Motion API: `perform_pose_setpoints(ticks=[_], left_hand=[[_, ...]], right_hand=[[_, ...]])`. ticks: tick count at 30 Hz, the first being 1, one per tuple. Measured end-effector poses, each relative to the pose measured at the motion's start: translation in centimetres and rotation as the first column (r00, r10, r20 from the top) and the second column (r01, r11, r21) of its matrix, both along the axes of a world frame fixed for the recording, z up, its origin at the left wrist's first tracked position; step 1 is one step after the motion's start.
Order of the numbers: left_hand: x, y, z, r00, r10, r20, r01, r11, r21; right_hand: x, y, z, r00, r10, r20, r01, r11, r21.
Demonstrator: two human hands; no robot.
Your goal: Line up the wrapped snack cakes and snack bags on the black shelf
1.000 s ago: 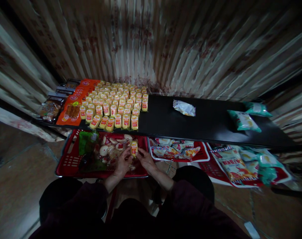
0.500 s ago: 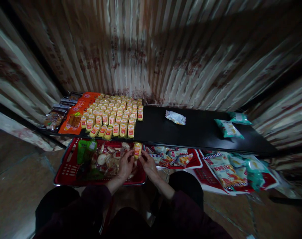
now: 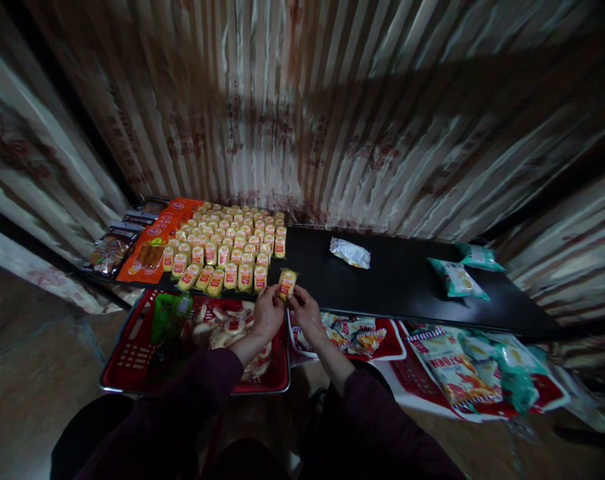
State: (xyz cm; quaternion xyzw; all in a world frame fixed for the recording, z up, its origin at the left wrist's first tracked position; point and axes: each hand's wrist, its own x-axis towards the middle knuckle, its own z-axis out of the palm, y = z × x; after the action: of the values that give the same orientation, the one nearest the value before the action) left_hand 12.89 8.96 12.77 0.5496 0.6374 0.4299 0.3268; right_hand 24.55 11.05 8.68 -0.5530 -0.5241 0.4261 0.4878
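Between my left hand [image 3: 267, 312] and my right hand [image 3: 306, 313] is a small yellow packaged cake [image 3: 287, 283] with a red label. The fingers of both hands pinch its lower sides, and it stands upright at the front edge of the black shelf [image 3: 322, 280]. Just to its left, rows of matching packaged cakes [image 3: 231, 275] fill part of the shelf. Beneath my left forearm is a red basket [image 3: 132, 357] holding loose wrapped items and a green packet [image 3: 170, 317].
An orange packet [image 3: 147, 257] and dark packets [image 3: 107, 253] lie at the shelf's left. A white packet [image 3: 350, 253] rests mid-shelf, with teal packets [image 3: 457, 277] farther right. Below are more red baskets of snack bags [image 3: 445, 360]. A striped curtain [image 3: 292, 120] hangs behind.
Both hands have lifted the packaged cake from above the red basket, up and slightly right, to the shelf's front edge. The view has tilted slightly, so the shelf appears lower.
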Motion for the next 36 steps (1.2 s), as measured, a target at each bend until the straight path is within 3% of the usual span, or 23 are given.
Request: perform_pose_setpoints(ticks=[13, 17, 36], left_hand=[[2.5, 5.0, 0.2, 0.996, 0.018, 0.088, -0.014, 0.999, -0.046], [2.9, 6.2, 0.3, 0.995, 0.069, 0.07, -0.066, 0.997, -0.037], [3.1, 8.8, 0.3, 0.996, 0.082, 0.027, -0.08, 0.995, -0.059]], right_hand=[[0.5, 7.0, 0.0, 0.997, -0.019, 0.071, 0.015, 0.998, 0.055], [0.2, 8.5, -0.1, 0.995, -0.023, 0.096, 0.018, 0.998, 0.053], [-0.9, 11.0, -0.4, 0.986, -0.011, 0.168, -0.004, 0.996, 0.092]])
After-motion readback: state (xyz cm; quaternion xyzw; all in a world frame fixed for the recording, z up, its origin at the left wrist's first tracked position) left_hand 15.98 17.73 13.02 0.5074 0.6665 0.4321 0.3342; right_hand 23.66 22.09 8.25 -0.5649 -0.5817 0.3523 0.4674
